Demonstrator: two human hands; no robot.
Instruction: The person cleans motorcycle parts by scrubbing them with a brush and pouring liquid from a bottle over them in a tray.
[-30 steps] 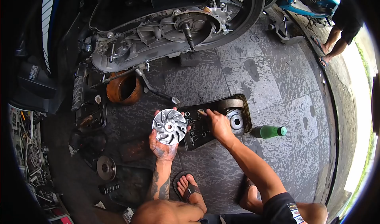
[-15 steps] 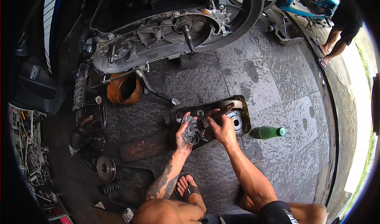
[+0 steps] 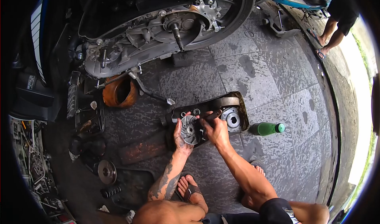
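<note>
My left hand [image 3: 182,137] is wrapped round a finned metal pulley disc [image 3: 190,130], its vanes and centre hole facing up. My right hand [image 3: 217,131] grips what looks like a brush [image 3: 214,115] by its brown handle. The brush's working end is mostly hidden by my fingers, close to the disc's right rim. Under both hands lies a dark, oily tray [image 3: 246,115]. It holds a round metal part with a centre hole [image 3: 233,120], a wide metal ring [image 3: 227,101] and small round pieces [image 3: 196,112].
A green bottle [image 3: 269,128] lies right of the tray. Ahead stands a scooter's opened engine case [image 3: 130,53] with its rear wheel [image 3: 241,22]. An orange-brown pot [image 3: 119,91] sits left, a metal disc [image 3: 107,171] and spring [image 3: 111,191] lower left. Another person's legs [image 3: 331,34] show upper right.
The pulley disc has turned to face the camera more squarely. My right hand and the brush have moved left, nearer the disc. The whole view has shifted slightly.
</note>
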